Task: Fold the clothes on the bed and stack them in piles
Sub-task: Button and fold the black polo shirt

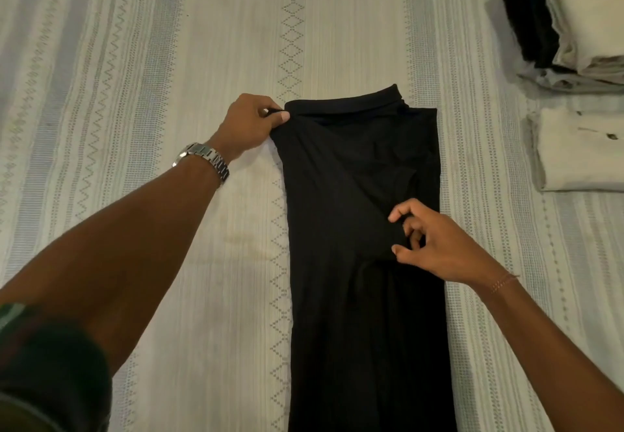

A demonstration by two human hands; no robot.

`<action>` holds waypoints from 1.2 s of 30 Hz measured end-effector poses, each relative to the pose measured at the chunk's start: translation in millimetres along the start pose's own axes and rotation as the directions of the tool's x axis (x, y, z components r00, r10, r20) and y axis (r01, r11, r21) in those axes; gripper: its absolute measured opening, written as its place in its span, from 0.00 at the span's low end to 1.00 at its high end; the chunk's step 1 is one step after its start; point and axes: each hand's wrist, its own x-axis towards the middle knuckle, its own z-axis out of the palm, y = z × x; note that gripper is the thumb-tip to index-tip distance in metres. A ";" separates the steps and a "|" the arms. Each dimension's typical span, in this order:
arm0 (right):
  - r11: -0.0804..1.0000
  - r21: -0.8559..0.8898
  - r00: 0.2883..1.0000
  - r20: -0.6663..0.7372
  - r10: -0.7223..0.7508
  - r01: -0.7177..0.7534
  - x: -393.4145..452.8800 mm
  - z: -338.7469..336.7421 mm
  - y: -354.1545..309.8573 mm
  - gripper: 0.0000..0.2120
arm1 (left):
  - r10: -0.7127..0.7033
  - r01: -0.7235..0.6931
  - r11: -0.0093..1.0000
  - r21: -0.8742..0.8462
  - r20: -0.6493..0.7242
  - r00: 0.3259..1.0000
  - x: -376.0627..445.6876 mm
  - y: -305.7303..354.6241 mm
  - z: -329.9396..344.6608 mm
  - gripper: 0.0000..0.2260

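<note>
A black garment (pixel 341 195) lies lengthwise on the bed (pixel 135 94), folded into a long narrow strip that runs from the middle of the view down past the bottom edge. My left hand (pixel 250 124), with a metal watch on the wrist, pinches the strip's top left corner. My right hand (pixel 432 242) pinches a fold of the black cloth at the right side, about halfway down the visible strip. The garment's lower end is out of view.
A pile of folded black, white and grey clothes (pixel 574 26) stands at the far right of the bed. In front of it lies a folded white garment (pixel 580 151). The bedspread is pale with woven zigzag and diamond stripes.
</note>
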 end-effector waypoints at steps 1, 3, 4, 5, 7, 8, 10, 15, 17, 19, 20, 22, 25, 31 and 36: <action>0.997 -0.045 0.998 0.007 0.065 -0.065 -0.2 -0.2 0.5 0.17 | -0.024 0.023 0.997 -0.072 -0.008 1.000 -1.6 2.5 3.3 0.11; 0.960 -0.223 0.985 -0.021 0.168 -0.169 3.3 -2.9 -5.6 0.13 | -0.099 0.098 0.972 -0.214 0.010 0.995 -3.1 5.8 7.6 0.11; 0.924 -0.322 0.978 -0.062 0.198 -0.208 6.5 -4.4 -10.9 0.12 | -0.142 0.144 0.954 -0.264 0.028 0.990 -2.8 5.7 8.0 0.11; 0.887 -0.396 0.971 -0.128 0.201 -0.236 10.7 -5.9 -18.0 0.13 | -0.169 0.173 0.942 -0.288 0.038 0.985 -2.6 6.0 7.9 0.12; 0.883 -0.417 0.950 -0.298 0.091 -0.215 24.0 -6.5 -34.2 0.16 | -0.139 0.144 0.965 -0.219 0.040 0.990 -1.2 3.2 7.4 0.12; 0.912 -0.379 0.929 -0.370 0.007 -0.158 33.6 -5.6 -41.9 0.15 | -0.094 0.100 0.984 -0.148 0.044 0.995 -1.0 1.2 6.9 0.12; 0.942 -0.334 0.902 -0.401 -0.157 0.015 60.3 -3.0 -52.2 0.15 | -0.031 0.035 0.997 -0.065 0.059 0.998 -1.5 0.3 6.0 0.11; 0.870 -0.492 0.941 -0.291 -0.171 0.006 130.2 16.6 -66.8 0.20 | -0.001 -0.019 0.994 0.106 0.190 0.982 -1.9 4.4 2.4 0.10; 0.848 -0.530 0.958 -0.246 -0.151 -0.002 144.3 16.3 -67.8 0.16 | -0.005 -0.047 0.959 0.281 0.182 0.983 -0.9 -0.6 0.2 0.13; 0.849 -0.523 0.964 -0.184 -0.193 0.070 150.7 9.9 -65.9 0.12 | 0.005 -0.064 0.894 0.444 0.131 0.991 0.5 -6.7 -3.6 0.14; 0.845 -0.526 0.958 -0.177 -0.225 0.101 151.3 5.7 -63.7 0.12 | 0.035 -0.084 0.843 0.532 0.103 0.994 0.7 -8.1 -5.3 0.15; 0.813 -0.571 0.933 -0.218 -0.287 0.117 149.8 -1.1 -56.1 0.14 | 0.145 -0.150 0.719 0.679 0.066 0.987 1.6 -7.9 -6.5 0.16; 0.662 -0.749 0.886 -0.289 -0.362 0.026 147.7 -3.6 -40.8 0.22 | 0.254 -0.198 0.614 0.764 0.045 0.966 5.2 -2.1 -3.9 0.19; 0.550 -0.833 0.849 -0.334 -0.409 -0.063 142.6 3.5 -31.4 0.27 | 0.198 -0.124 0.655 0.745 -0.011 0.980 8.4 4.1 6.1 0.20; 0.568 -0.808 0.712 -0.490 -0.503 -0.154 130.5 19.1 -39.8 0.11 | 0.116 -0.047 0.809 0.586 -0.081 0.990 11.9 5.8 10.3 0.18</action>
